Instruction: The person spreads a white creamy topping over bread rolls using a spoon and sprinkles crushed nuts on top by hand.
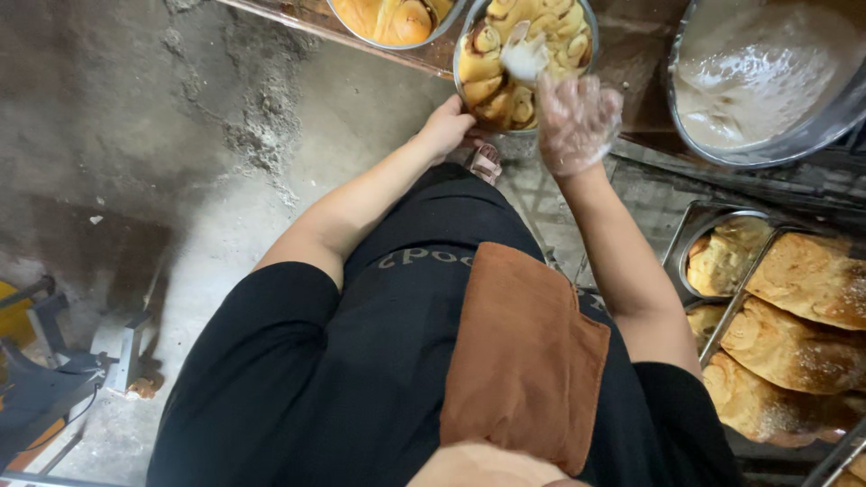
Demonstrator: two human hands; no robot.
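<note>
Head view: the scene is seen from above, past a black top and a brown apron pocket (523, 361).
Pan of rolls: a round metal pan (462, 63) packed with spiral buns is set at the edge of the table (631, 54), directly ahead of the body.
Left hand: the bare left hand (446, 126) is curled closed on the near rim of the pan, which is steadied by it.
Right hand: the right hand (577, 122), covered by a thin clear plastic glove, is closed loosely around what appears to be a small white brush or wad (525, 56) held over the rolls; its exact kind cannot be told.
Progress: a glossy, golden sheen is shown on much of the rolls, so coating is judged partly done; how much is left cannot be told.
Textures: the buns are smooth and swirled; the glove is crinkled and translucent.
Nearby: a second pan of buns (397, 22), a large metal bowl of pale creamy mixture (767, 81), and trays of flat, flour-dusted baked breads (803, 334) are seen.
Floor: rough, stained concrete (135, 135).
</note>
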